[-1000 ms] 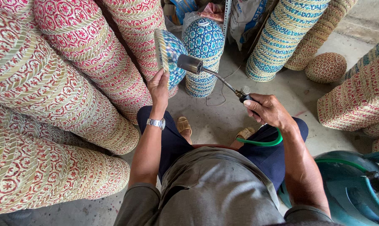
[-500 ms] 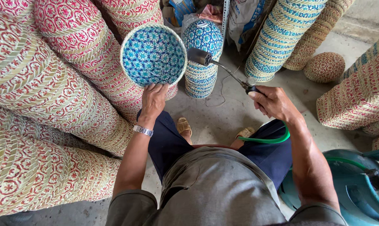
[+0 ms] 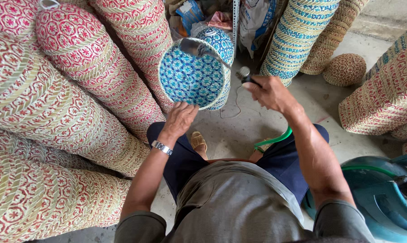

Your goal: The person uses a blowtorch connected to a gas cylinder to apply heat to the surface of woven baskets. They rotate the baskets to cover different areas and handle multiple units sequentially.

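My left hand (image 3: 181, 118) grips the lower rim of a round woven basket (image 3: 187, 78) patterned in blue and white, tilted so its inside faces me. My right hand (image 3: 268, 92) holds the handle of a metal gas torch (image 3: 203, 48); the torch's nozzle reaches over the basket's upper rim. A green hose (image 3: 273, 139) runs from the torch past my knee toward a teal gas cylinder (image 3: 383, 198) at the lower right. A silver watch (image 3: 161, 147) sits on my left wrist.
Tall stacks of red-and-cream woven baskets (image 3: 64, 103) lie on the left. Blue-striped stacks (image 3: 298, 36) and a brown woven ball-shaped basket (image 3: 346, 69) stand at the back right, more red stacks (image 3: 383, 99) on the right. Concrete floor (image 3: 239, 130) shows between my legs.
My left hand has turned the blue basket from edge-on to facing me and shifted it right. My right hand has risen, bringing the torch nozzle over the basket's rim.
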